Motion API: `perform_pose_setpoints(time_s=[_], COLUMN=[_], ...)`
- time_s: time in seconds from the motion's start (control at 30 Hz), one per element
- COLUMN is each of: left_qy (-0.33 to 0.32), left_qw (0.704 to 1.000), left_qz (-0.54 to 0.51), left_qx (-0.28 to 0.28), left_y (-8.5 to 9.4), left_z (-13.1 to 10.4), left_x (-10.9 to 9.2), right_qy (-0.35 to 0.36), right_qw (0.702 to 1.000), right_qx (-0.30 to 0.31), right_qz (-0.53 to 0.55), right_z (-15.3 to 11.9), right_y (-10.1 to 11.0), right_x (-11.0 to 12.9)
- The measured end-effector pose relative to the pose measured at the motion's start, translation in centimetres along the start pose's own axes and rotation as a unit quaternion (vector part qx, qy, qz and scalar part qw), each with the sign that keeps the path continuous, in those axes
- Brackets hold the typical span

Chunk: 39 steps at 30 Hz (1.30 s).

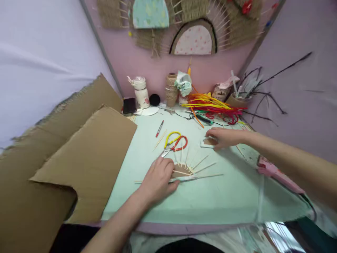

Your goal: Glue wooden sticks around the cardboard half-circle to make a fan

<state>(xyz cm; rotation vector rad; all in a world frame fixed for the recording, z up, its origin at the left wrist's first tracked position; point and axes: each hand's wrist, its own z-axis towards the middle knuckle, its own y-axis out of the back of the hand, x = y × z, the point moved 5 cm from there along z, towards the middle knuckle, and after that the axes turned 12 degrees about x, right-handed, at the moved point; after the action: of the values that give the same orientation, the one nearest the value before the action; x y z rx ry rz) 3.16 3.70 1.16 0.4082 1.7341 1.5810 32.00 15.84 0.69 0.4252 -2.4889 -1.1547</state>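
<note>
Left fingers [170, 168] on stick-fringed cardboard [182, 168]

1. It looked like a small craft workshop: a pale-green bench [210, 202] stood against a pink wall [156, 72].
2. Large brown cardboard sheets [89, 151], red-and-yellow-handled metal scissors [166, 151] and a brown cardboard half-disc [181, 168] with thin pale sticks [202, 160] showed handwork.
3. Half-round fabric-and-twine decorations [193, 41] hung above.

Pale green tabletop [223, 203] with scissors [166, 151] (partly hidden), pen [159, 128], stick-rayed cardboard piece [180, 169]
</note>
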Motion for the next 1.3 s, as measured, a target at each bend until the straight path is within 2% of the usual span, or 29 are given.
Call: perform_pose_setpoints(time_s=[0.17,0.33,0.5,0.73,0.83,1.03,1.3], left_qy=[0.021,0.025,-0.013,-0.113,-0.132,-0.106,-0.065], left_qw=[1.0,1.0,0.999,0.99,0.986,0.985,0.988], left_qz=[-0.001,0.001,0.008,-0.002,-0.014,-0.02,-0.002], left_qx=[0.011,0.011,0.037,0.08,0.101,0.135,0.138], left_y=[-0.3,-0.2,-0.1,0.5,0.5,-0.3,-1.3], left_z=[-0.1,0.9,2.6,5.0,5.5,5.0,4.0], left_x=[-0.2,-0.4,-0.5,0.6,0.8,-0.6,-2.3], right_qy=[-0.028,-0.063,-0.093,-0.149,-0.153,-0.146,-0.15], right_qw=[1.0,0.997,0.995,0.989,0.988,0.989,0.988], right_qx=[-0.005,-0.014,-0.007,0.008,0.004,-0.002,0.005], right_qz=[0.01,0.033,0.032,0.023,0.03,0.038,0.031], right_z=[-0.4,-1.1,-1.8,-3.1,-3.4,-3.2,-3.0], right_y=[-0.4,-0.5,-0.8,-1.5,-1.6,-1.8,-1.7], right_x=[-1.0,-1.6,-2.0,-3.3,-3.4,-3.8,-3.5])
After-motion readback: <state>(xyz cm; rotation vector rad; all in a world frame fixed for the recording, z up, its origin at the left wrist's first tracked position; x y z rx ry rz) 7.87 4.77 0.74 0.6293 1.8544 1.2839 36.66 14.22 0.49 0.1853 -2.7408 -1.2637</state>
